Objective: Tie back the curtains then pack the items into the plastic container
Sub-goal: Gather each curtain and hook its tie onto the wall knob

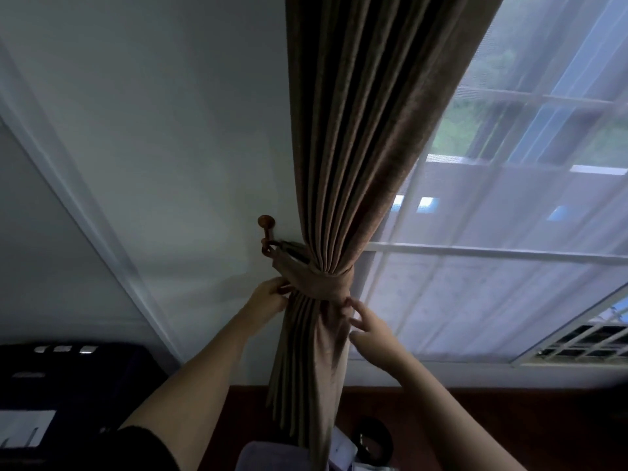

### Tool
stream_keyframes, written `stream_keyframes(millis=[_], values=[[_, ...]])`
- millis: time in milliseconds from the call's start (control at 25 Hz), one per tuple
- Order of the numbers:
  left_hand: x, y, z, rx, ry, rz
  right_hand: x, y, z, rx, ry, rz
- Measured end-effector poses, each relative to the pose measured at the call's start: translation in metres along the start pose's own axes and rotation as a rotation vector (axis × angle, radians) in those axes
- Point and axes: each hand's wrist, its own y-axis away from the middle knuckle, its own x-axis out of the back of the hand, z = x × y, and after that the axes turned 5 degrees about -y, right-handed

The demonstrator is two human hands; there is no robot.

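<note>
A band [323,283] cinches the curtain [356,130] to a hook [266,232] between wall [153,147] and window [509,283]. The left hand [268,295] pinches its left edge; the right hand [368,329], its grip slack, touches its right.

1. One view only: a wide-angle camera worn on the person's head.
2. It faces the gathered curtain [339,164], tilted so the wall [153,130] leans across the left and the window [509,232] across the right.
3. It is near: both arms enter from the bottom edge, and the left grip [270,295] and right grip [363,322] meet the curtain just below mid-frame.
</note>
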Motion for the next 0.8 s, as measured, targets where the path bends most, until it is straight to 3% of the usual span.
stream_keyframes(millis=[80,160,440,680,800], values=[[-0.003,0.011,0.006,-0.099,-0.269,-0.135,-0.015,-0.007,-0.003,-0.006,-0.087,-0.035],[0.003,0.027,0.009,-0.224,-0.448,-0.157,-0.025,-0.017,-0.005,-0.024,-0.113,-0.049],[0.018,0.07,-0.007,-0.304,-0.787,0.11,-0.065,-0.044,-0.023,0.04,-0.055,-0.217],[0.017,0.069,-0.01,-0.351,-0.759,0.211,-0.066,-0.062,-0.016,0.066,-0.052,-0.314],[0.007,0.064,-0.014,-0.328,-0.699,0.171,-0.059,-0.051,0.002,0.157,0.015,-0.218]])
